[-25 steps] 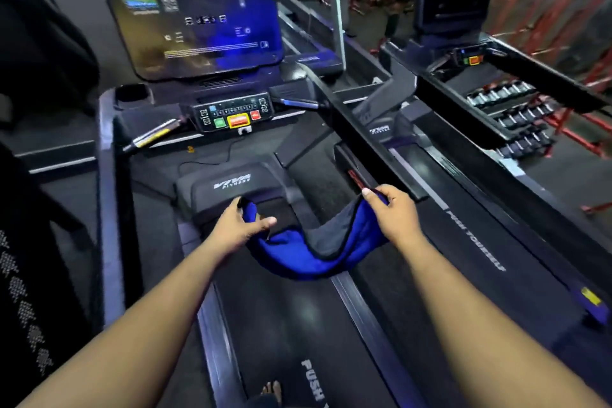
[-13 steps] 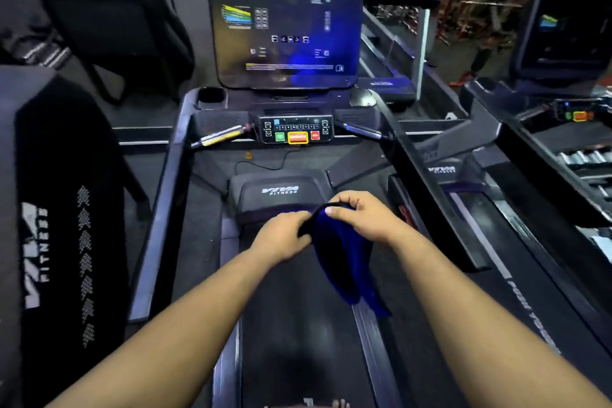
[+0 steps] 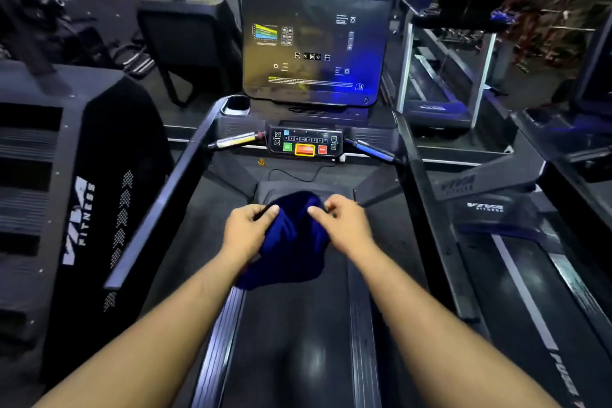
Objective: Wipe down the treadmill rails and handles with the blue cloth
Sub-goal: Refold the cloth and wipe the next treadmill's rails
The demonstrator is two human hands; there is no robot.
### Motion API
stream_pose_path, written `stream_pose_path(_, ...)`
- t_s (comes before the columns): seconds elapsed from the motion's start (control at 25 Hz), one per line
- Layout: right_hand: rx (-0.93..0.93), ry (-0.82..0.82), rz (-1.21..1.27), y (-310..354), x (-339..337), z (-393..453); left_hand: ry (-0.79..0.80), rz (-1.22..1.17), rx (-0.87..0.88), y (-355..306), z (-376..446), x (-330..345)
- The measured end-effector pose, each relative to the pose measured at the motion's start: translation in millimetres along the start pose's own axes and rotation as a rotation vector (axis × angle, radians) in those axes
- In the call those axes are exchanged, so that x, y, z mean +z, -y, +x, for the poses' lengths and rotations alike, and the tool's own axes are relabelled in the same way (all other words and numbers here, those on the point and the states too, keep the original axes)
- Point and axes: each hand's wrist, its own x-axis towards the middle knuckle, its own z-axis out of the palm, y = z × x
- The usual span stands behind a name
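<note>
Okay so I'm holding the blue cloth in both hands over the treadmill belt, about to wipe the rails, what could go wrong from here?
1. The bunched blue cloth is pinched only at its top edge by the left hand and right hand; its loose lower part hangs over the black treadmill belt and might drag there.
2. Reaching forward to the grey side rails, the cloth could brush the control panel with green and red buttons and press one.
</note>
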Motion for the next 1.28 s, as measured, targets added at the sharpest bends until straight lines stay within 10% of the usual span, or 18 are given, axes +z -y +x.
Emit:
stream_pose_path(0.4,-0.047,0.624,0.445,38,50,-32,0.330,-0.309,-0.060,1,-38,-54)
stream_pose_path(0.6,-0.256,0.289,0.304,47,59,-20,0.209,-0.228,0.032,2,-41,-90)
stream_pose_path(0.76,-0.112,0.499,0.566,60,84,-31,0.191,-0.372,0.040,-9,-36,-118)
stream_pose_path(0.92,-0.178,0.353,0.762,100,102,-35,0.144,-0.600,0.034,15,-19,-154)
stream_pose_path(1.12,-0.161,0.303,0.913,163,104,-21,0.525,-0.567,-0.135,62,-31,-151)
stream_pose_path(1.28,0.070,0.317,1.032,164,90,-8,0.408,-0.759,-0.154,42,-23,-139)
